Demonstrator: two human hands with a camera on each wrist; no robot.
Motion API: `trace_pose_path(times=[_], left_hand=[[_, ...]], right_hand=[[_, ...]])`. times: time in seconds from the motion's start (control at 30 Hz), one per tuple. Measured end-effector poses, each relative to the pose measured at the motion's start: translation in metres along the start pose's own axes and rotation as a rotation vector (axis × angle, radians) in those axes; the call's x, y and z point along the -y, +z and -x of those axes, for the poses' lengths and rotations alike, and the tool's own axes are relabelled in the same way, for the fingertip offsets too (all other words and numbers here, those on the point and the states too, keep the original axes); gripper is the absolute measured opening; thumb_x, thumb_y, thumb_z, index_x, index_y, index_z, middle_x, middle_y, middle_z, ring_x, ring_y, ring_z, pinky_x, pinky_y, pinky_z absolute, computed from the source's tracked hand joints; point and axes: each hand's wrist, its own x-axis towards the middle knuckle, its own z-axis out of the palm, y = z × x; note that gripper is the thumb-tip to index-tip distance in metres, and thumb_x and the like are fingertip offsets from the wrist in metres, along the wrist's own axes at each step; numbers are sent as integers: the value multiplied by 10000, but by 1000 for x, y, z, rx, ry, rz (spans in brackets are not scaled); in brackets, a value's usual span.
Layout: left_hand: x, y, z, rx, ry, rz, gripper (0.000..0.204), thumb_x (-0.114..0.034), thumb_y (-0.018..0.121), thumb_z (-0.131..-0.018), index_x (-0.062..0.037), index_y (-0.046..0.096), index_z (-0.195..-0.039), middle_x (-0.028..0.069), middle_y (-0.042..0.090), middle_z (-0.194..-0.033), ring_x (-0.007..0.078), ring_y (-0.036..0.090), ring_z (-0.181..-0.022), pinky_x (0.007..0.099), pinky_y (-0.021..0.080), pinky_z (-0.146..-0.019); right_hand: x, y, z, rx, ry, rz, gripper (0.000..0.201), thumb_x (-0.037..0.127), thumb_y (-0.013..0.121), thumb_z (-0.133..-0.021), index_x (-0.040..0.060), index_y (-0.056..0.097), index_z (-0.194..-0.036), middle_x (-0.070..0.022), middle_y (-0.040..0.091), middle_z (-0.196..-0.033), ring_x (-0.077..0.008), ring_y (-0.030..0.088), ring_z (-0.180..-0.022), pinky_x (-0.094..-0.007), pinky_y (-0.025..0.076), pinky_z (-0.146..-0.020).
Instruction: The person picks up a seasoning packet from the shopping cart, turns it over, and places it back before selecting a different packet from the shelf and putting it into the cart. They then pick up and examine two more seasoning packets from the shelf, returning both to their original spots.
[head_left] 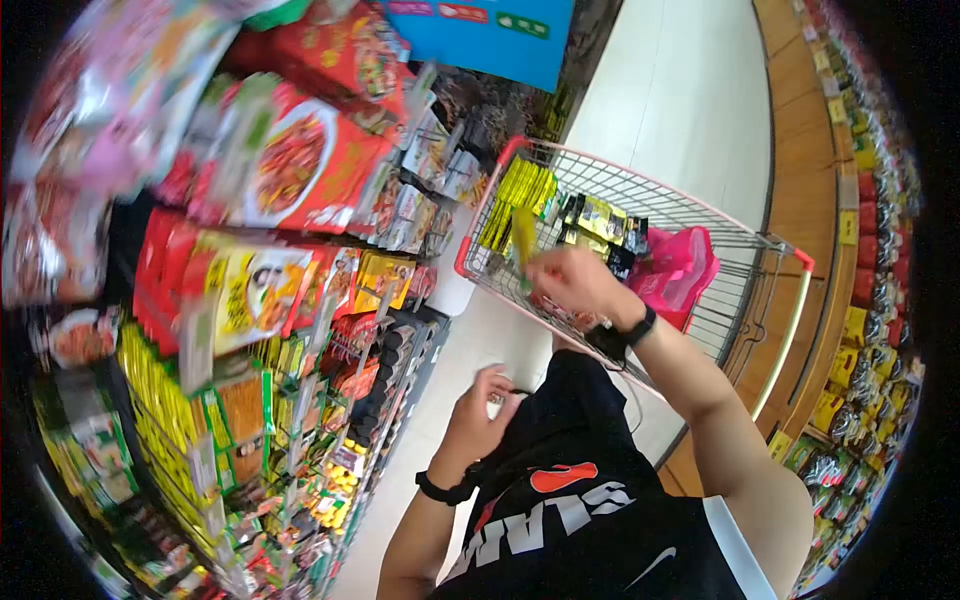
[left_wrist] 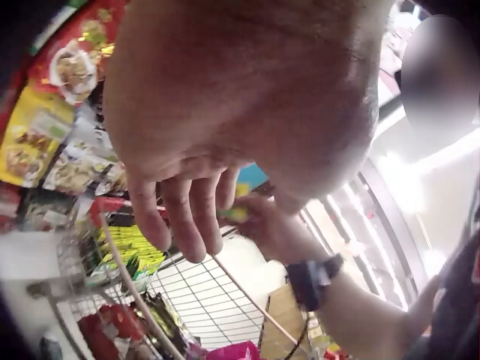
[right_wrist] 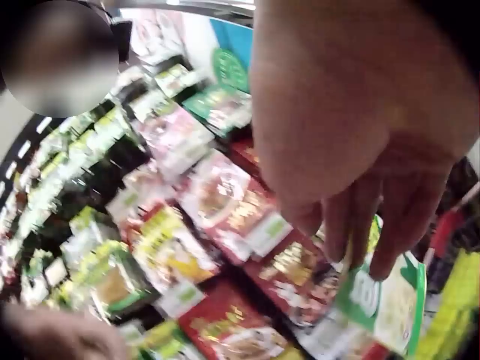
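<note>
My right hand (head_left: 580, 283) pinches a small green and white food packet (right_wrist: 391, 304) by its edge; the packet looks yellow-green and blurred in the head view. That hand is over the near side of a wire shopping cart (head_left: 690, 200). Inside the cart lie a row of yellow packets (head_left: 520, 195), several black and yellow packets (head_left: 603, 218) and a bright pink bag (head_left: 678, 268). My left hand (head_left: 478, 415) hangs in front of the body with nothing in it, its fingers (left_wrist: 184, 217) loosely bent in the left wrist view.
Shelves of bagged foods rise on the left, with red packets (head_left: 310, 165) and yellow packets (head_left: 255, 290) facing out. A blue sign (head_left: 490, 35) stands behind them. Past the cart runs a wooden display (head_left: 815, 200) with more packets. Pale floor (head_left: 680, 80) stretches ahead.
</note>
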Motion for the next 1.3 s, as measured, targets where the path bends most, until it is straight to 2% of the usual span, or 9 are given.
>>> trace_pose_path(times=[0.1, 0.3, 0.47, 0.57, 0.67, 0.83, 0.9, 1.03, 1.3], left_hand=[[53, -19, 47, -11, -162, 571, 711, -615, 364, -1010, -94, 259, -1482, 162, 601, -1260, 255, 641, -1034, 365, 542, -830], [65, -56, 155, 260, 5, 1161, 1092, -929, 214, -759, -185, 242, -1558, 188, 560, -1362, 314, 594, -1175, 409, 552, -835], [75, -50, 228, 249, 417, 928, 645, -379, 652, -960, -63, 411, -1469, 116, 601, -1300, 214, 591, -1172, 361, 490, -945], [76, -61, 269, 61, 552, 747, 506, -189, 721, -916, -12, 534, -1352, 72, 651, -1226, 168, 604, -1131, 338, 488, -959], [68, -65, 334, -142, 603, 933, 382, -112, 704, -921, 13, 597, -1266, 56, 675, -1188, 133, 615, -1091, 323, 491, -945], [63, -80, 415, -640, 521, 497, 371, -94, 682, -940, 14, 577, -1278, 67, 679, -1187, 120, 617, -1080, 305, 499, -941], [51, -84, 437, -825, 519, 507, 362, -84, 684, -933, 11, 583, -1267, 83, 697, -1138, 116, 636, -1025, 295, 516, -896], [41, -97, 456, -1109, 486, 444, 311, -62, 697, -914, 4, 616, -1207, 62, 703, -1098, 98, 642, -965, 270, 529, -827], [3, -147, 455, -1223, 538, 377, 290, -109, 688, -941, 23, 624, -1192, 79, 714, -1081, 95, 646, -955, 267, 523, -834]], right_hand=[[119, 4, 62, 296, -335, -45, 247, 242, 659, -927, 24, 714, -825, -118, 656, -714, -300, 621, -623, -374, 506, -605], [250, 33, 128, 429, -833, 371, 139, 176, 736, -759, 42, 699, -754, -24, 699, -1217, -252, 648, -1159, -388, 512, -811], [314, 106, 142, 447, -903, 264, 255, 227, 592, -835, 19, 689, -947, -70, 653, -1306, -309, 614, -1219, -410, 486, -846], [335, 162, 153, 543, -710, -180, 691, 534, 430, -976, -90, 603, -1219, -206, 595, -1343, -375, 559, -1268, -426, 439, -1023], [367, 205, 174, 831, -313, -578, 1177, 889, 380, -796, -88, 389, -1453, -186, 484, -1461, -262, 496, -1322, -413, 378, -1108], [348, 257, 183, 883, 119, -771, 1089, 770, 569, -822, -22, 299, -1519, -130, 353, -1560, -243, 354, -1427, -409, 295, -1161], [362, 264, 180, 975, -372, -653, 1022, 724, 593, -839, -22, 346, -1493, -138, 393, -1531, -259, 379, -1411, -403, 302, -1150], [387, 286, 175, 1108, -615, -438, 500, 316, 635, -982, -16, 515, -1336, -127, 609, -1252, -232, 589, -1165, -378, 478, -999], [435, 301, 162, 891, -384, -612, 237, 86, 554, -1013, -10, 558, -1230, -65, 673, -1057, -119, 677, -804, -265, 583, -678]])
